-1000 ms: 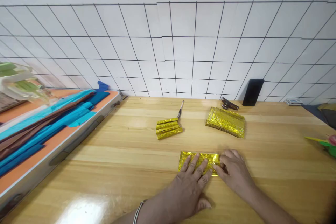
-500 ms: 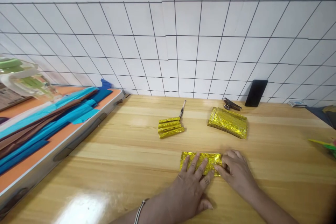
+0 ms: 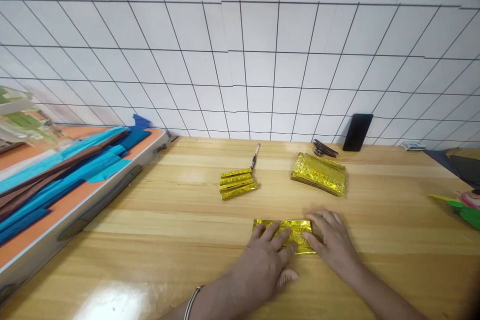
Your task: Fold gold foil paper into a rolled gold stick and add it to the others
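Note:
A rectangle of shiny gold foil point(image 3: 300, 229) lies flat on the wooden table near its front. Spread fingers of my left hand point(image 3: 260, 260) rest on top of it and cover its lower left part. At the foil's right end is my right hand point(image 3: 332, 240), its thumb on the foil and its index finger at the upper right corner, the two a little apart. Farther back on the right sits a stack of gold foil sheets point(image 3: 318, 174). Several narrow folded gold strips point(image 3: 238, 180) lie behind the foil, with a pen point(image 3: 255, 156) touching them.
A black hair clip point(image 3: 324, 148) lies behind the stack, and a black phone point(image 3: 357, 132) leans on the wall. On the left, an orange-lined tray point(image 3: 144, 162) holds blue, brown and turquoise sheets. A green and pink item point(image 3: 467, 207) lies far right.
My left fingers have bent a little and drawn back slightly on the foil. My right index finger has reached out to the foil's upper right corner. The view has shifted slightly right.

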The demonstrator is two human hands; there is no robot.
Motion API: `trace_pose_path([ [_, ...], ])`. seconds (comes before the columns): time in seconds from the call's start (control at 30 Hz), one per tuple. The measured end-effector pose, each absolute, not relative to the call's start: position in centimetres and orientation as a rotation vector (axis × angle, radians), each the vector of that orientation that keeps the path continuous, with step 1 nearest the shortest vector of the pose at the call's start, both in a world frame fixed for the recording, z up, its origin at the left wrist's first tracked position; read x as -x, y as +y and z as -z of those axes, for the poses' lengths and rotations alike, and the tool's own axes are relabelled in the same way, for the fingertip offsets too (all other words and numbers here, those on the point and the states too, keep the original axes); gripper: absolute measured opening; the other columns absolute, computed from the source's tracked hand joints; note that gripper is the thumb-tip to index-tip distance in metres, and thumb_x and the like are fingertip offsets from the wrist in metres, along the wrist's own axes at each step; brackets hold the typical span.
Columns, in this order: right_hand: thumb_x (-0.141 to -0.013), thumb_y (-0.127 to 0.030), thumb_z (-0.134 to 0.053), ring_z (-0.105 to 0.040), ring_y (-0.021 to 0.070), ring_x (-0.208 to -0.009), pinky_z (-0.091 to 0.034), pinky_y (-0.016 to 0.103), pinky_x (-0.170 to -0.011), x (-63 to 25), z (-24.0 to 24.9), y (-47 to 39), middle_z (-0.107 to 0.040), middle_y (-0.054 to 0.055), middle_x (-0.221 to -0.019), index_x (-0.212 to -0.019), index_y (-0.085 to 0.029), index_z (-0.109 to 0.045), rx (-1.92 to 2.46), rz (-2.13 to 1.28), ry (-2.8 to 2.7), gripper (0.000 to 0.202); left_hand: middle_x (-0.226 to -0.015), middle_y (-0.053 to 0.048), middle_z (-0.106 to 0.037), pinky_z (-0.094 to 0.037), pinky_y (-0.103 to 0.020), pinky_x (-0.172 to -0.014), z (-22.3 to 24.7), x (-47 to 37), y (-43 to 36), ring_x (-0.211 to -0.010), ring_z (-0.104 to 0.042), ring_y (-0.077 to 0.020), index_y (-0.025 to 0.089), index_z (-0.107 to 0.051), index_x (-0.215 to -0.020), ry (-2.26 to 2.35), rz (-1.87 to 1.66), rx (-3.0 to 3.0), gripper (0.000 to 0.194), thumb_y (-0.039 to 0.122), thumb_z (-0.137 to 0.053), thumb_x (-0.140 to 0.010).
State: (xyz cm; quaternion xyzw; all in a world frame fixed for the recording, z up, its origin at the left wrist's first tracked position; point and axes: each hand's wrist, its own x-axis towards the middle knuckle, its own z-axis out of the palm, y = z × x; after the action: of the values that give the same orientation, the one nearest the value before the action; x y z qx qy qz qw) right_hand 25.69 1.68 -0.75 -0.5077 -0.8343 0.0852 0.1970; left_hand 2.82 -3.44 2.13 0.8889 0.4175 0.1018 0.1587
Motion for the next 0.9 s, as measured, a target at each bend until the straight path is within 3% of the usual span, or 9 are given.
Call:
trace_pose_path([
  [0.1,-0.080,-0.031,-0.058,-0.049,0.0264,-0.097,-0.041,0.040,-0.081,-25.5,0.6,1.7,-0.059,0.008,-0.102,-0.106,-0.023,-0.058,1.414,-0.250,-2.343,0.027,-0.128,-0.004,-0.052,-0.031,-0.040,-0.096,-1.6,-2.6,-2.3,-0.116,-0.043,-0.0238,0.026,-0.050,-0.122,1.310,-0.399,-2.462,0.032,0.037,-0.040,-0.094],
  [0.2,-0.080,-0.030,-0.058,-0.050,0.0261,-0.096,-0.041,0.039,-0.080,-25.3,0.6,1.6,-0.060,0.008,-0.100,-0.102,-0.023,-0.059,1.421,-0.259,-2.328,0.024,-0.121,-0.004,-0.055,-0.034,-0.036,-0.091,-1.1,-2.2,-1.1,-0.108,-0.046,-0.0227,0.024,-0.050,-0.121,1.545,-0.462,-2.373,0.032,0.025,-0.049,-0.089],
  [0.53,-0.078,-0.031,-0.060,-0.050,0.0259,-0.096,-0.041,0.039,-0.081,-25.5,0.8,1.8,-0.059,0.008,-0.101,-0.102,-0.023,-0.060,1.401,-0.281,-2.314,0.025,-0.089,-0.004,-0.055,-0.035,-0.033,-0.077,-0.9,-1.3,-0.4,-0.089,-0.048,-0.0219,0.019,-0.054,-0.084,1.745,-0.499,-2.215,0.007,0.023,-0.058,-0.079],
  [0.77,-0.077,-0.030,-0.061,-0.051,0.0260,-0.097,-0.041,0.040,-0.083,-25.5,0.8,1.8,-0.061,0.007,-0.103,-0.106,-0.023,-0.059,1.403,-0.317,-2.286,0.030,-0.087,-0.002,-0.057,-0.036,-0.031,-0.076,-0.6,-1.4,-0.1,-0.089,-0.048,-0.0205,0.019,-0.045,-0.074,1.554,-0.708,-2.202,0.013,0.011,-0.055,-0.076],
  [0.9,-0.075,-0.031,-0.062,-0.051,0.0270,-0.102,-0.040,0.043,-0.088,-25.8,1.3,2.0,-0.061,0.008,-0.108,-0.113,-0.021,-0.055,1.399,-0.377,-2.202,0.041,-0.077,0.000,-0.057,-0.036,-0.029,-0.074,-0.1,-1.4,-0.3,-0.077,-0.050,-0.0167,0.019,-0.043,-0.073,1.446,-0.816,-2.159,0.015,0.007,-0.050,-0.077],
])
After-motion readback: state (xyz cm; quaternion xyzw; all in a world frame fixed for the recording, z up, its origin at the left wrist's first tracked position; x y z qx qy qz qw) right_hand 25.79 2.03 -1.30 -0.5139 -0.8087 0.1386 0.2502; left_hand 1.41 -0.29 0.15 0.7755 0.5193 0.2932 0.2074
